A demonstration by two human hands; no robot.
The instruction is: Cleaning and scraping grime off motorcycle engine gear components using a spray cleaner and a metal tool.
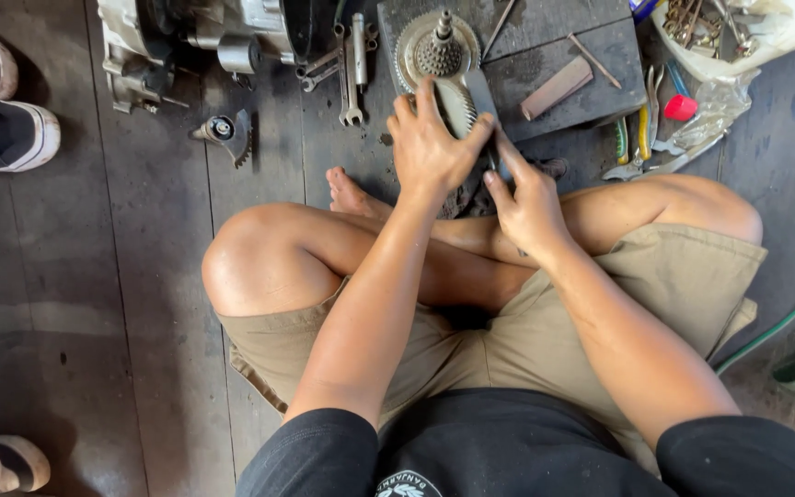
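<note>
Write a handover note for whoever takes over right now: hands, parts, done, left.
Left hand: gripping the toothed gear part.
Right hand: fingertips at the same part's lower edge; grip unclear.
Gear shaft assembly stands on the dark block ahead; wrenches left of it, pliers right.
Done: engine casing lies apart, top left.
Left: gear part in hand, not set down.

The hands point(476, 170) hide the lower end of the toothed metal part point(457, 101), and the engine casing point(204, 37) is cut off at the top edge.
</note>
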